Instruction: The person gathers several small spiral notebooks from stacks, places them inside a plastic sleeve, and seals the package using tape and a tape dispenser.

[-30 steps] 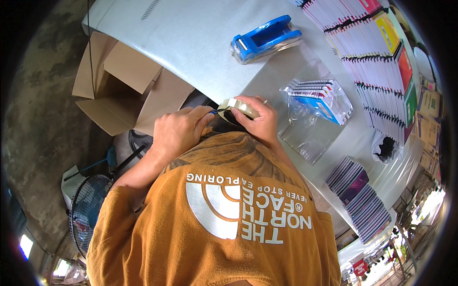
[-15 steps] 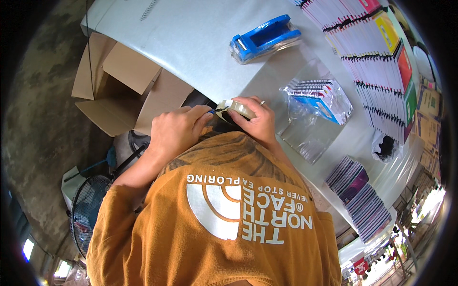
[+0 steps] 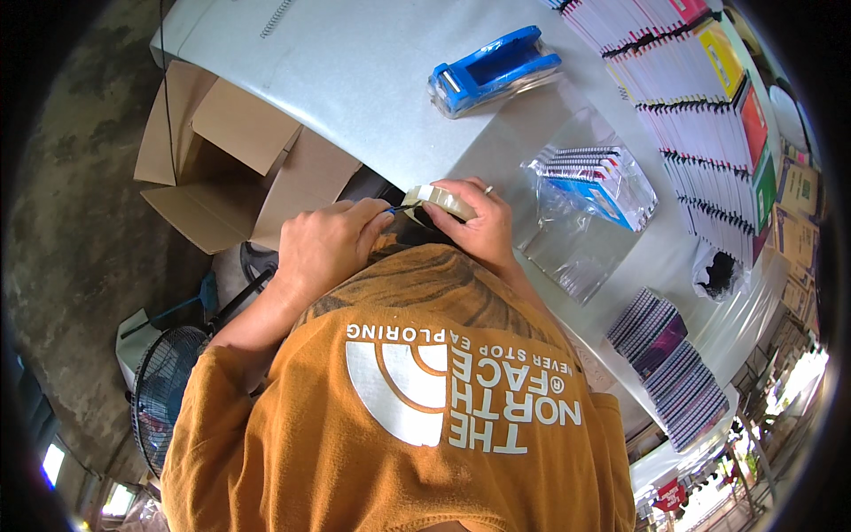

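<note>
My right hand is closed round a roll of clear packing tape, thumb on the near side and fingers over the far side. In my left hand the fingers are pinched on a thin tool with a blue end and a dark narrow tip; its exact kind is mostly hidden. That tip points right and meets the roll's edge. Both hands are close together in front of my body, at the table's edge. Beyond them on the table lies a blue tape dispenser partly wrapped in clear plastic.
Spiral notebooks in a clear plastic bag lie right of my hands on the table. Rows of notebooks stand at the far right, with stacked notebooks nearer. An open cardboard box and a fan are at the left.
The tool's dark tip has shifted slightly at the roll's edge, and the roll has turned a little. Both hands keep nearly the same place and grip.
</note>
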`<action>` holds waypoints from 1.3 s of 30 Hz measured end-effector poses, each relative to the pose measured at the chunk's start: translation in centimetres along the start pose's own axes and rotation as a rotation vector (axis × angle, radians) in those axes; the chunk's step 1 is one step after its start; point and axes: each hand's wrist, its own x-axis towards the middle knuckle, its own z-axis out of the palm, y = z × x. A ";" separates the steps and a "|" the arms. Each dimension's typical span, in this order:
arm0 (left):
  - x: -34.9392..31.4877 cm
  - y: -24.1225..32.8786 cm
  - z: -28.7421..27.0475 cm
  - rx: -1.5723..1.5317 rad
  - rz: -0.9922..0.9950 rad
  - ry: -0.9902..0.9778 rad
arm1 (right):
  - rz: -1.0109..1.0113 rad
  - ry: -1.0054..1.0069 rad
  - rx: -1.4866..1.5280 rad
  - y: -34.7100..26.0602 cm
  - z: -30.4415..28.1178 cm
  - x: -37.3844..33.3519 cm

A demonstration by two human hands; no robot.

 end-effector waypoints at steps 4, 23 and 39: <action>0.0 0.1 0.0 -0.002 -0.010 0.001 | -0.006 0.004 0.001 0.0 0.1 0.0; 0.3 0.1 -1.2 -0.002 0.000 -0.063 | -0.048 -0.044 -0.032 0.1 0.1 0.0; 2.0 0.4 0.8 0.067 -0.085 -0.093 | 0.042 -0.022 -0.091 -0.4 0.0 -0.1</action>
